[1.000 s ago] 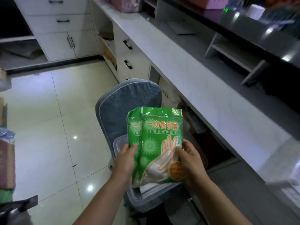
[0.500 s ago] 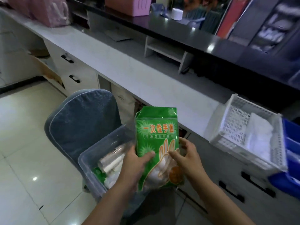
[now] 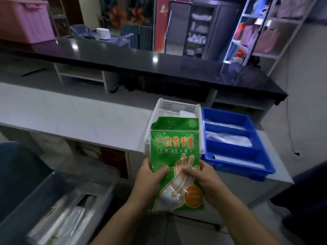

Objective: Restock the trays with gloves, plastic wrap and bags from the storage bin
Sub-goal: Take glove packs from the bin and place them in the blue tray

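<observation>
A green pack of disposable gloves [image 3: 174,144] stands upright in front of me, with a second pack behind it. My left hand [image 3: 150,175] grips its left edge, and my right hand [image 3: 203,175] grips its right edge. Behind the pack, on the pale counter [image 3: 79,117], sits a white slotted tray [image 3: 169,105] holding something white. To the right of that lies a blue divided tray [image 3: 261,156] with clear plastic items in its compartments. The clear storage bin [image 3: 99,179] sits at the lower left with wrapped rolls inside.
A grey chair back [image 3: 16,167] stands at the left behind the bin. A dark raised counter [image 3: 141,62] runs behind the pale one. Shelves with pink bags [image 3: 265,32] stand at the far right. Drawers lie under the counter's edge.
I have turned right from the bin to face the counter. The glove pack, held in both hands, has moved from over the bin to in front of the white tray.
</observation>
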